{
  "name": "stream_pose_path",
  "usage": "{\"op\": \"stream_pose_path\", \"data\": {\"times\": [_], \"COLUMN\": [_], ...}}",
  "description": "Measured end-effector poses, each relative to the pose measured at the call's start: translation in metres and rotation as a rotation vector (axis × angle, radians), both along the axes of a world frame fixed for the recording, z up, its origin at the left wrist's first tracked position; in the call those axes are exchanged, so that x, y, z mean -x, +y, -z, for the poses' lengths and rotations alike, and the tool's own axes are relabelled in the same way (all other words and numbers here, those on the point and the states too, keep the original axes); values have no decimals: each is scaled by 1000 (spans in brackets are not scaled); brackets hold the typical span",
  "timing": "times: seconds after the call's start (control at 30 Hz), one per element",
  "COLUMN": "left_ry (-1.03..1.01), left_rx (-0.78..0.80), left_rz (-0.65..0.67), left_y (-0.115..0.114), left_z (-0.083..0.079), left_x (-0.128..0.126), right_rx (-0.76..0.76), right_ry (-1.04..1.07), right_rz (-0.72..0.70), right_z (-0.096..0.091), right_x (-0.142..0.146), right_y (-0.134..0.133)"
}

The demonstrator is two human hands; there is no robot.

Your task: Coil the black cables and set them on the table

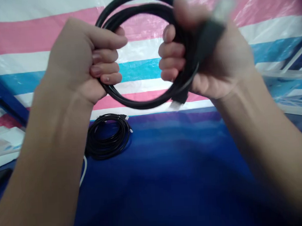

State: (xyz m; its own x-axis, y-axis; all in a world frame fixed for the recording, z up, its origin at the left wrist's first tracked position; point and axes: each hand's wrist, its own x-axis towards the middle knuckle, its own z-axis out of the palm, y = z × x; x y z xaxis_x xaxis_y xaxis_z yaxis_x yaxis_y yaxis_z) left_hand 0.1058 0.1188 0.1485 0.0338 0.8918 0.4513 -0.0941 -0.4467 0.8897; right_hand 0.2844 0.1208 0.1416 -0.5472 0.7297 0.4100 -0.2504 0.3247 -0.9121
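Head view: left hand (83, 59) and right hand (224, 67) grip opposite sides of a black cable coil (142, 104), raised before the far striped sheet (141, 68). The coil could spring loose if either hold slackened, since no tie is visible

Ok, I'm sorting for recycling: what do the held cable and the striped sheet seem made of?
The held cable looks jacketed in flexible plastic or rubber: smooth, black, with soft highlights. The striped sheet is probably plastic: semi-glossy, with creases and bright glints.
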Motion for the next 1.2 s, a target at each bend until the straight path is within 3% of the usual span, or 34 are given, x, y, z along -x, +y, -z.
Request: {"op": "stream_pose_path", "data": {"times": [0.1, 0.2, 0.33, 0.43, 0.5, 0.57, 0.6, 0.67, 0.73, 0.8, 0.9, 0.97, 1.07, 1.2], "left_ry": [-236, -272, -244, 2, 259, 407, 436, 525, 701, 865, 983, 1049, 1118, 1200], "left_rx": [93, 170, 201, 100, 10, -52, -76, -113, -93, -30, 27, 30, 22, 47], "left_rz": [3, 2, -29, -142, -252, -304, -310, -335, -387, -380, -351, -339, -343, -417], "left_y": [9, 20, 36, 48, 51, 48, 44, 35, 25, 17, 8, 2, -8, -21], "left_z": [6, 16, 35, 44, 41, 34, 30, 30, 44, 74, 130, 157, 175, 177], "left_x": [0, -4, -12, -7, 3, 16, 22, 34, 46, 60, 84, 95, 93, 67], "right_rx": [42, 35, 28, -120, -380, -701, -790, -741, -640, -548, -475, -482, -568, -773], "right_ry": [162, 226, 114, -25, -303, -826, -1168, -1381, -1547, -1660, -1711, -1695, -1633, -1480], "right_rz": [-70, 27, 176, 323, 569, 898, 951, 882, 868, 893, 887, 862, 878, 1001], "right_z": [3, 10, 14, 15, 22, 41, 55, 88, 119, 141, 156, 158, 158, 158], "right_x": [8, 17, 23, 21, 14, 2, -7, -30, -55, -76, -92, -92, -85, -68], "right_y": [2, 2, 0, 2, 7, 14, 18, 26, 33, 37, 37, 35, 26, 11]}}
